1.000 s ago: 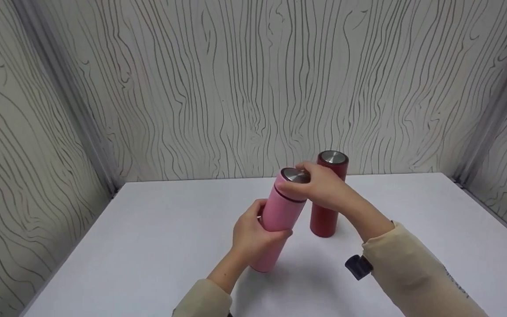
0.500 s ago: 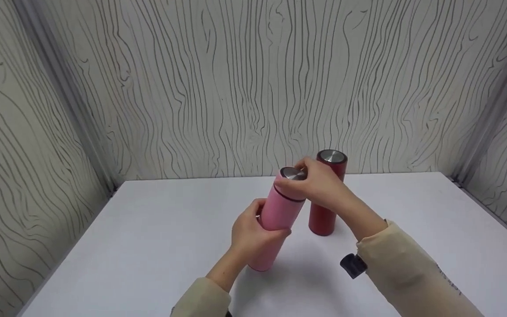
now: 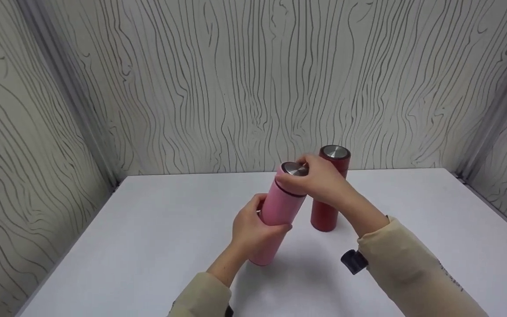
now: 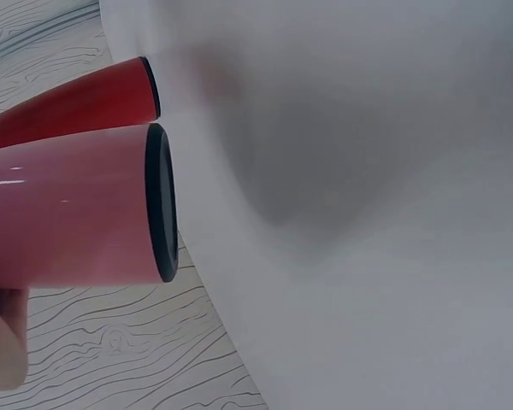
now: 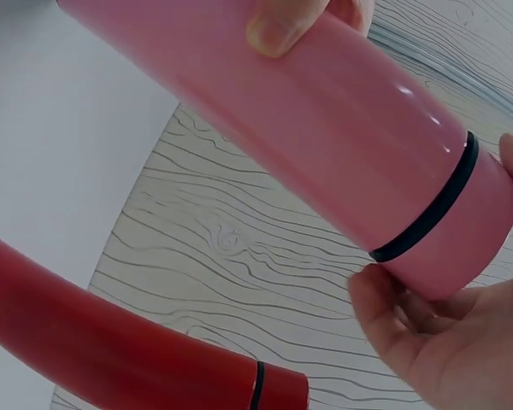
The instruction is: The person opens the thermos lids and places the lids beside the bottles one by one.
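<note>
A pink thermos flask (image 3: 280,206) with a steel-topped lid leans to the right above the table. My left hand (image 3: 253,230) grips its body around the middle. Up at the pink lid (image 5: 462,235), my right hand (image 3: 324,181) holds the sides with thumb and fingers. A dark ring marks the join between lid and body, with no gap showing. In the left wrist view the flask's dark-rimmed base (image 4: 162,205) hangs over the white surface. Behind my right hand a red thermos flask (image 3: 325,216) stands upright, partly hidden by that hand.
The white table (image 3: 170,229) extends to both sides of the flasks. Panels with a wood-grain pattern (image 3: 218,88) enclose it at the back and sides, joined by grey corner posts (image 3: 66,92). A small black clip-like piece (image 3: 354,261) sticks out from the right sleeve.
The head view has shifted slightly. Both hands keep hold of the pink flask, which stays at about the same tilt, and the red flask has not moved on the table.
</note>
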Demonstrator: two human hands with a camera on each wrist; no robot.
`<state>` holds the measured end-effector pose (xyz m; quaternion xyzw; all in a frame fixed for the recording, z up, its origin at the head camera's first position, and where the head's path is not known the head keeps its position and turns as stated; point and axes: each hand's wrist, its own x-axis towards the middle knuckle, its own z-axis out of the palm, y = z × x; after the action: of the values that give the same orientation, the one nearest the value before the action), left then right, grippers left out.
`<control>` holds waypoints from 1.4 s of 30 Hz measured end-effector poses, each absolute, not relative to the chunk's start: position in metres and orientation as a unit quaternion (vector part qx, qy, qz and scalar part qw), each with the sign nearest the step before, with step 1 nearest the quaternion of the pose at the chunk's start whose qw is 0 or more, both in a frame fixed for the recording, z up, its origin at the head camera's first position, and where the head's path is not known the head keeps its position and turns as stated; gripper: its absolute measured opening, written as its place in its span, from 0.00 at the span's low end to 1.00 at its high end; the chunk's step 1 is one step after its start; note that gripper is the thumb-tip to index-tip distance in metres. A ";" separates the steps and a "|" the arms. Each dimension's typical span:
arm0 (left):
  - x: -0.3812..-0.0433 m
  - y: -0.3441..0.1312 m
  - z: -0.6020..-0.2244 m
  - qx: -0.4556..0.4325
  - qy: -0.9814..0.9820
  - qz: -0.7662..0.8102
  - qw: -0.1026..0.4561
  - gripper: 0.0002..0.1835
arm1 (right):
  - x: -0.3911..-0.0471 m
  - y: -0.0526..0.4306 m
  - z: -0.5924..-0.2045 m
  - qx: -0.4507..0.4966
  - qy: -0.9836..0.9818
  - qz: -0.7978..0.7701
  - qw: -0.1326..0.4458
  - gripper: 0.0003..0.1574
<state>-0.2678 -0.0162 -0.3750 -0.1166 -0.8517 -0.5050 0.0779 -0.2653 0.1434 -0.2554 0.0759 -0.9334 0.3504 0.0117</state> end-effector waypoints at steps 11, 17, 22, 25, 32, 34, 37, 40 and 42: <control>-0.269 -0.014 -0.377 -0.111 -0.859 -0.493 0.085 0.36 | -0.265 0.146 -0.254 0.072 -0.937 0.342 0.003 0.46; -0.273 -0.013 -0.376 -0.113 -0.856 -0.495 0.097 0.36 | -0.268 0.146 -0.251 0.105 -0.929 0.355 0.008 0.38; -0.273 -0.011 -0.376 -0.111 -0.857 -0.492 0.103 0.36 | -0.268 0.146 -0.250 0.084 -0.937 0.339 0.013 0.45; -0.272 -0.011 -0.379 -0.108 -0.859 -0.490 0.102 0.36 | -0.267 0.146 -0.253 0.067 -0.941 0.332 0.014 0.41; -0.268 -0.012 -0.384 -0.102 -0.865 -0.481 0.102 0.36 | -0.263 0.145 -0.259 0.102 -0.928 0.358 -0.004 0.45; -0.268 -0.013 -0.385 -0.100 -0.864 -0.482 0.102 0.35 | -0.263 0.143 -0.261 0.081 -0.934 0.347 0.005 0.49; -0.268 -0.012 -0.384 -0.100 -0.863 -0.485 0.100 0.35 | -0.265 0.141 -0.262 0.049 -0.942 0.332 0.019 0.46; -0.270 -0.011 -0.382 -0.105 -0.862 -0.486 0.100 0.36 | -0.268 0.143 -0.261 0.062 -0.940 0.336 0.022 0.39; -0.272 -0.011 -0.380 -0.109 -0.861 -0.485 0.104 0.36 | -0.269 0.144 -0.259 0.082 -0.934 0.347 0.015 0.38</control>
<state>-0.2725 -0.0108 -0.3805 -0.1089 -0.8613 -0.4852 0.1039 -0.2695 0.1440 -0.2587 0.0822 -0.9342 0.3468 0.0152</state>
